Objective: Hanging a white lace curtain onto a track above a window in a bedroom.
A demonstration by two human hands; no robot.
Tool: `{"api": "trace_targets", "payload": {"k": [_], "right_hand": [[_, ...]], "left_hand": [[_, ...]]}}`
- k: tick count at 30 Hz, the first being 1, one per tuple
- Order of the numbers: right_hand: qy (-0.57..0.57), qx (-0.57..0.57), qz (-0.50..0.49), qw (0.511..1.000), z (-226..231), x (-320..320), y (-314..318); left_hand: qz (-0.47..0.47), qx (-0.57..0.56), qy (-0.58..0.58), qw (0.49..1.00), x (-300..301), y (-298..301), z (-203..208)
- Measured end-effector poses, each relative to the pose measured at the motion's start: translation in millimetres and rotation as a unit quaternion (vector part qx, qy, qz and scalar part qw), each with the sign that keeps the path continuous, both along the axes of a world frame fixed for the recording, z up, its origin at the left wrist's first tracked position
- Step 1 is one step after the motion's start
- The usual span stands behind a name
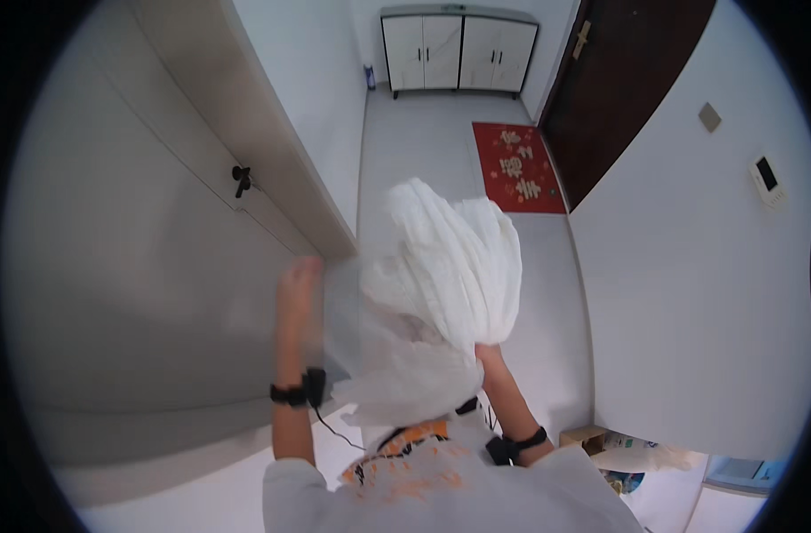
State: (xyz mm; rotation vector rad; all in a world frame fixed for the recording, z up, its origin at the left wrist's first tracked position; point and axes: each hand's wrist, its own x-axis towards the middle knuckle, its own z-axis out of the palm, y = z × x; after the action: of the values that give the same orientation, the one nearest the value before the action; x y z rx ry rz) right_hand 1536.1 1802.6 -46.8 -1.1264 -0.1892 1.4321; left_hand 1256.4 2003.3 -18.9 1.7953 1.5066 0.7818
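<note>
your right hand (488,352) clutches the white bag (454,275); grip firmly. left of the bag, your left hand (299,277) blurs; i can't tell finger spread.

Ahead of me, pale floor (414,133) runs to a low white cabinet (443,55) with dark edges. Red mat (521,169) beside a dark brown door (623,80), my right; grey door (156,258) with black handle (241,180), my left. White walls (681,266); square plate (709,117) and small-screened panel (768,178) on the right one. Light soft.
</note>
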Motion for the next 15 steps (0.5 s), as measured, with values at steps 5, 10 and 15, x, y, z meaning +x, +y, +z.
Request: {"api": "trace_targets", "payload": {"k": [5, 10, 15], "right_hand": [[0.035, 0.028, 0.015, 0.999, -16.6, -3.2, 109.9], [0.026, -0.015, 0.091, 0.995, -17.3, -1.5, 188.0], [0.014, -0.017, 0.116, 0.993, 3.9, -27.1, 261.4]], "left_hand": [[0.129, 0.035, 0.144, 0.981, -65.7, 206.5, -51.0], [0.142, 0.056, 0.326, 0.933, -96.7, 317.2, -103.8], [0.192, 0.139, 0.45, 0.861, -198.3, 400.1, -155.9]]}}
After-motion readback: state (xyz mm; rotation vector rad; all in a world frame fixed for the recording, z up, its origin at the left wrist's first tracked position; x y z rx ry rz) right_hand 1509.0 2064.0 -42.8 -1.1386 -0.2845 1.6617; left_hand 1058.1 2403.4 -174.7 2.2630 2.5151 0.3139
